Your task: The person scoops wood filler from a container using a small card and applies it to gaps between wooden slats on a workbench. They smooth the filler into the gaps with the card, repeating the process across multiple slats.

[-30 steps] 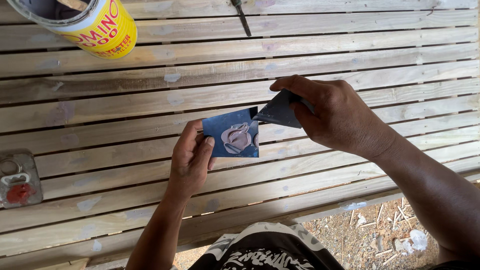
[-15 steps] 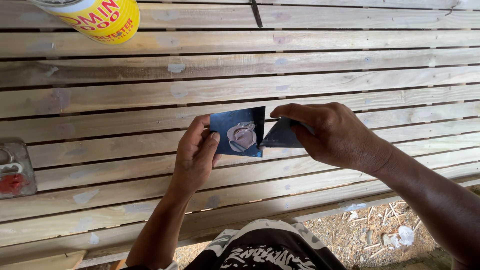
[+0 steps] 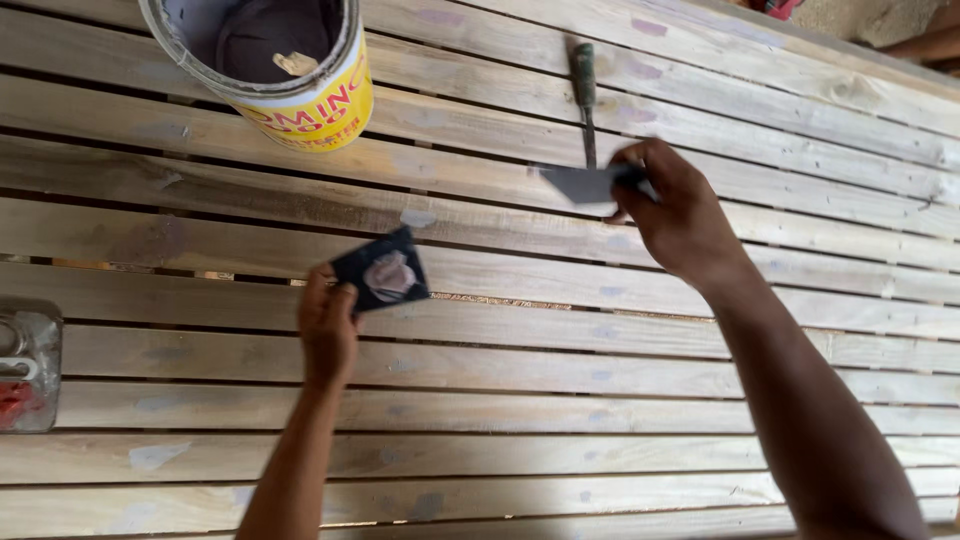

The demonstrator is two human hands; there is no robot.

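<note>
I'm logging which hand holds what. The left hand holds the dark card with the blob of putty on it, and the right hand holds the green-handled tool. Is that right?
Not quite. In the head view the right hand holds a flat dark scraper blade; the green-handled tool lies untouched on the wooden slats just beyond it. The left hand does hold the dark card with the blob of putty.

Head view over a slatted wooden worktop (image 3: 520, 370). The left hand (image 3: 328, 335) holds up a small dark square card (image 3: 381, 271) bearing a pale dab of filler, while the right hand (image 3: 678, 212) presses a flat dark scraper blade (image 3: 580, 184) against a slat. An open yellow tin (image 3: 270, 62) stands at upper left, a green-handled tool (image 3: 584, 90) lies above the right hand, and a clear container (image 3: 28, 365) sits at the left edge.
</note>
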